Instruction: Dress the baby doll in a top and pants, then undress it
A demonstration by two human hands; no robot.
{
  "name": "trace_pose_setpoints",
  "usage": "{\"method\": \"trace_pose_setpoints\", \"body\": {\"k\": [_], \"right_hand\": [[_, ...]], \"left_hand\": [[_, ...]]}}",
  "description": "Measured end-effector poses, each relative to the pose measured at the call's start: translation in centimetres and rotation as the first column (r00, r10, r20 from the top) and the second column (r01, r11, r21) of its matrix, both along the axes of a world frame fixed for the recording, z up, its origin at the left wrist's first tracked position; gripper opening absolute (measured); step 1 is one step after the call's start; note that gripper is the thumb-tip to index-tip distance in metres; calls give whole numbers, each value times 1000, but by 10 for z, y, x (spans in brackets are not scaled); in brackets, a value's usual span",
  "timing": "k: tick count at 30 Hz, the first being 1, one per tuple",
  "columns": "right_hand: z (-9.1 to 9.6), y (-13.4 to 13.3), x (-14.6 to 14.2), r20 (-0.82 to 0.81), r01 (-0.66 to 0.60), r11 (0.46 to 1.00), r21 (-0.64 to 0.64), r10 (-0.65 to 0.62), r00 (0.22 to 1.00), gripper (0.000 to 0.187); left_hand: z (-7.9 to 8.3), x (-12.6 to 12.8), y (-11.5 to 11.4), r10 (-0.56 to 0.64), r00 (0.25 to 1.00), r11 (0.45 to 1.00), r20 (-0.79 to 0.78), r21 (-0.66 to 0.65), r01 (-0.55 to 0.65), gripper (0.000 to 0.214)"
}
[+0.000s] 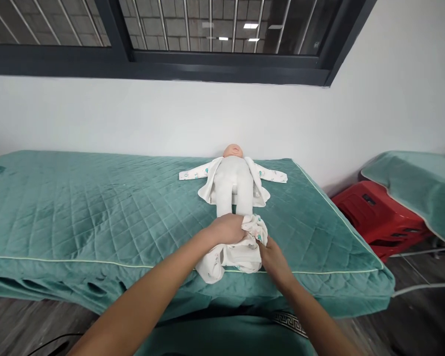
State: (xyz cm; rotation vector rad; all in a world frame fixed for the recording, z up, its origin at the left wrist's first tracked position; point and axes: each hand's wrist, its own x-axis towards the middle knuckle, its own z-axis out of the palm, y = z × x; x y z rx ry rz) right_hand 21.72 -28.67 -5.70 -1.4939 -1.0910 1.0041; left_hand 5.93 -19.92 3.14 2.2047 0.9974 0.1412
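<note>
A baby doll (233, 173) lies on its back on the green quilted bed cover, head toward the wall and legs toward me. Its arms are in the sleeves of a white printed jacket (261, 195), which is spread open at the front. Bunched around the doll's feet are white printed baby pants (241, 257). My left hand (228, 228) is closed on the cloth near the doll's lower legs. My right hand (270, 252) grips the gathered cloth from the right side. The doll's feet are hidden by the cloth and my hands.
The green bed cover (96, 207) has its front edge close to my body. A white wall stands behind, below a dark-framed barred window (222, 59). At the right, a red plastic stool (381, 217) sits beside another green-covered surface (422, 178).
</note>
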Motion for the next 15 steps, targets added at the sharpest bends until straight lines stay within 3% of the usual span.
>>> {"method": "trace_pose_setpoints", "body": {"k": [5,9,12,15], "right_hand": [[-2,-10,-12,-95,97,994,45,-92,991,46],[0,-14,-18,-177,166,985,54,-154,972,44],[3,-10,-17,-253,213,974,74,-188,949,44],[8,-2,-11,-300,180,980,91,-145,943,47]], "left_hand": [[5,-7,-2,12,993,989,119,-146,6,31],[7,-12,-6,44,958,951,284,-305,46,26],[7,-19,-5,115,894,861,433,-492,128,30],[4,-27,-1,240,830,701,503,-681,210,45]]}}
